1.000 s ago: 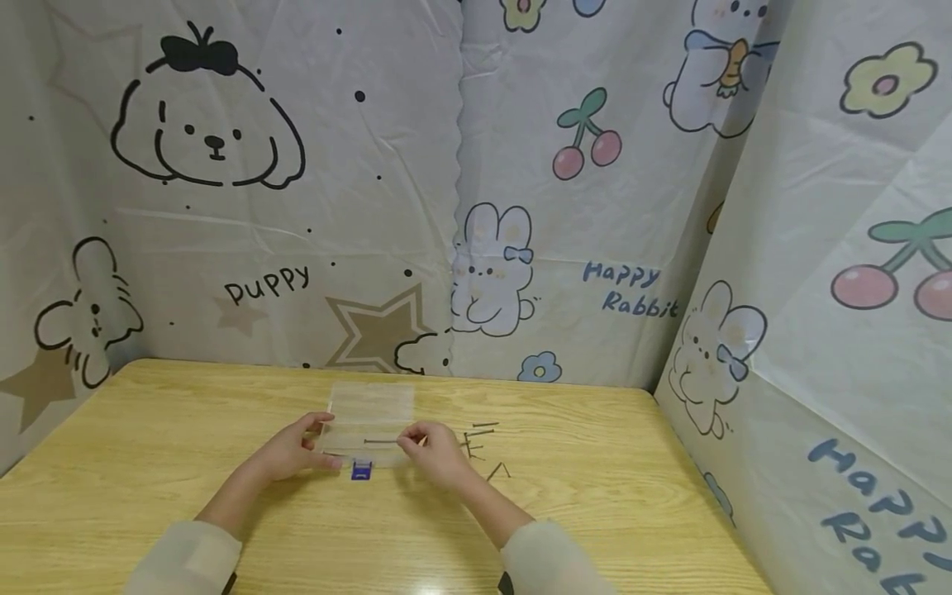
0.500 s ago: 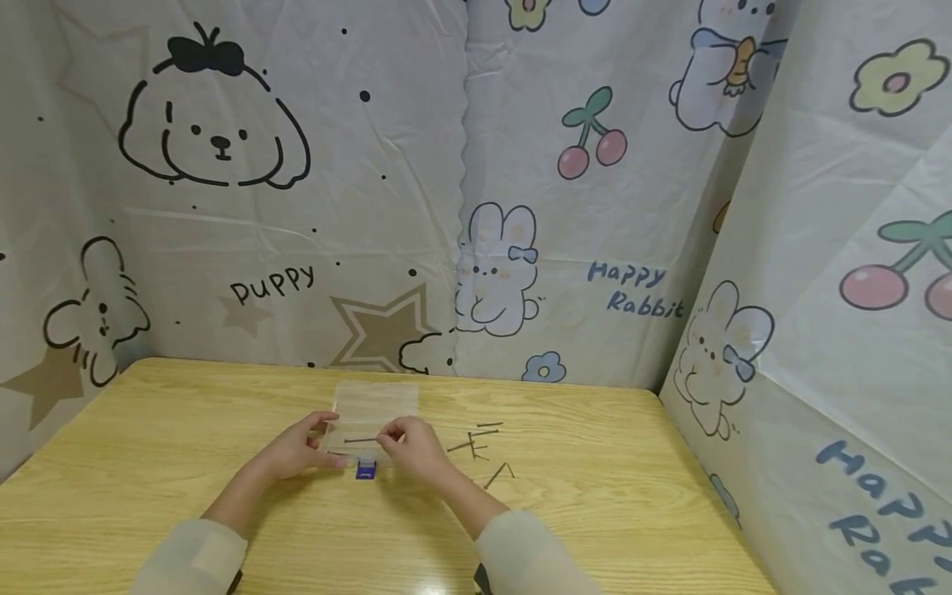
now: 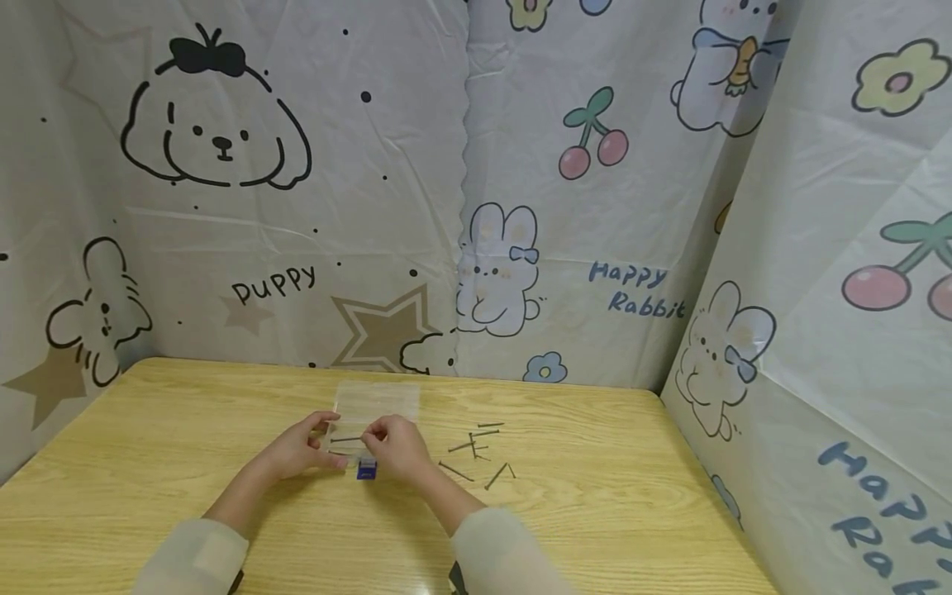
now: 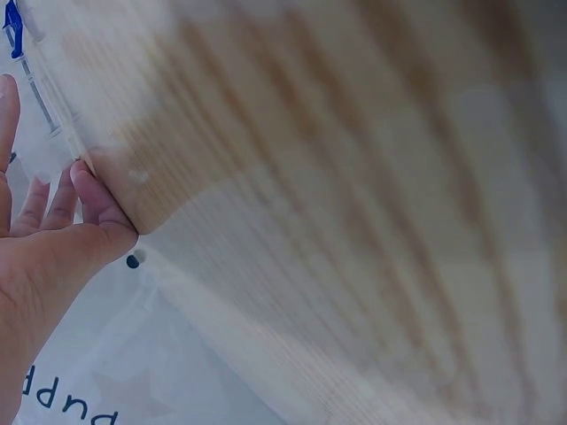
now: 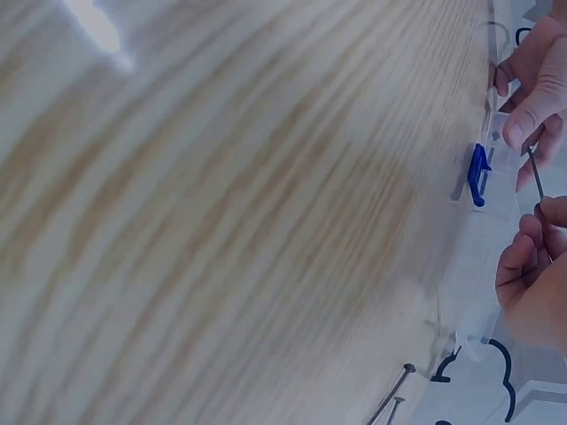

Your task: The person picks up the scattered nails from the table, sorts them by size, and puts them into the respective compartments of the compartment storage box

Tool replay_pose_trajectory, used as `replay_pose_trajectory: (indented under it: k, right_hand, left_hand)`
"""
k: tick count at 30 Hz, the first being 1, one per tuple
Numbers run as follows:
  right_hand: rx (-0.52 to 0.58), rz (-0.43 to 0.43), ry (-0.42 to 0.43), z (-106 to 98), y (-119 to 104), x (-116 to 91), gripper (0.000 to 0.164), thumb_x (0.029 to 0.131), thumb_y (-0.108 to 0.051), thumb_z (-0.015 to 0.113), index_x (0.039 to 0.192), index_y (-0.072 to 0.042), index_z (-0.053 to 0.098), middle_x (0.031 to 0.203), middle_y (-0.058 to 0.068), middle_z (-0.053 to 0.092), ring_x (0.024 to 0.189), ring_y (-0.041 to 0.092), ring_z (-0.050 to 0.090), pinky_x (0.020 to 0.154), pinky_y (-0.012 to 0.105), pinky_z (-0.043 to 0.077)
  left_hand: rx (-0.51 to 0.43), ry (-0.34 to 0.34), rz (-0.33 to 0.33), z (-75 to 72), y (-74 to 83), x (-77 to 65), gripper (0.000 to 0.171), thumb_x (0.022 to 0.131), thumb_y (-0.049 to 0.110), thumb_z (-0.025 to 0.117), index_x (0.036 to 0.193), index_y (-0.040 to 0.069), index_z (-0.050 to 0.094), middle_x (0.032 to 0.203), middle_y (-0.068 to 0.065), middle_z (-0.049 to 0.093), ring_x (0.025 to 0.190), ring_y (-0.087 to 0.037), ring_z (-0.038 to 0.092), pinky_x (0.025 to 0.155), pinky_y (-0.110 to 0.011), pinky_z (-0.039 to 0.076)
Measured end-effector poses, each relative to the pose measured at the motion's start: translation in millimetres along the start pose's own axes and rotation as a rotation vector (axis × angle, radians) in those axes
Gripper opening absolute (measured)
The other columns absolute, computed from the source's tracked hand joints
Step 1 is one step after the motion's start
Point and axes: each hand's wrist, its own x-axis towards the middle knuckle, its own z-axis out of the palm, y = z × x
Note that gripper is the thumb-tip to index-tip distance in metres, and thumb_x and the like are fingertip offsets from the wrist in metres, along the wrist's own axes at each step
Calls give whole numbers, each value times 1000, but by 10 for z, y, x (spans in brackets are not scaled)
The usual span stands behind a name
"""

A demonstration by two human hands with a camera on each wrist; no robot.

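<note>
A clear plastic box (image 3: 397,398) with a blue latch (image 3: 367,471) at its front stands on the table, its transparent lid raised at the back. My left hand (image 3: 297,448) grips the box's left end, thumb at the front corner and fingers behind. Between thumb and fingertips, my right hand (image 3: 397,449) pinches a nail (image 3: 345,440) over the box, its free end pointing left. The right wrist view shows that nail (image 5: 535,170) running toward the left hand (image 5: 533,102). Its other end is hidden in the right fingers. In the left wrist view the left hand (image 4: 53,257) partly covers the box.
Several loose nails (image 3: 456,471) lie scattered on the wooden table (image 3: 610,512) right of the box. A printed cloth (image 3: 372,182) hangs behind the table, and another stretch of it (image 3: 855,372) stands along the right side.
My right hand has moved left over the box with the nail, uncovering another loose nail on the table. My left hand keeps its hold on the box's left end.
</note>
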Motion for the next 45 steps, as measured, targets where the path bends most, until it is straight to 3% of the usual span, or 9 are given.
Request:
replay_pose_trajectory:
  k: [13,31,38,45]
  right_hand:
    - [-11,93,32,86,-7,11,13,90,-20,61,86,-12,70,78,-4,66,63,2,52,55,18,42]
    - [-171,62,35,139,15,18,13,88,-25,64,83,-16,72,77,-8,66,66,2,54,57,19,42]
    - [-139,81,20,136,14,19,17,88,-29,64,84,-16,73,76,-9,67,65,1,55,57,19,43]
    - [-48,46,21,67,36,41,17,88,-25,64,86,-11,73,79,-4,66,67,3,53,57,18,43]
  left_hand:
    - [-5,-4,11,-12,14,-8,86,78,28,77,141,-3,28,139,-39,30,122,-57,36,96,-58,40]
    - [8,4,24,-15,-5,3,86,77,29,77,141,-3,28,138,-38,32,120,-57,39,94,-56,43]
    - [-5,5,21,-9,-6,3,87,77,28,77,141,-2,28,138,-37,32,121,-57,38,96,-57,41]
    - [-7,12,13,-6,6,-6,87,76,29,78,141,-2,29,138,-37,33,120,-55,40,95,-55,42]
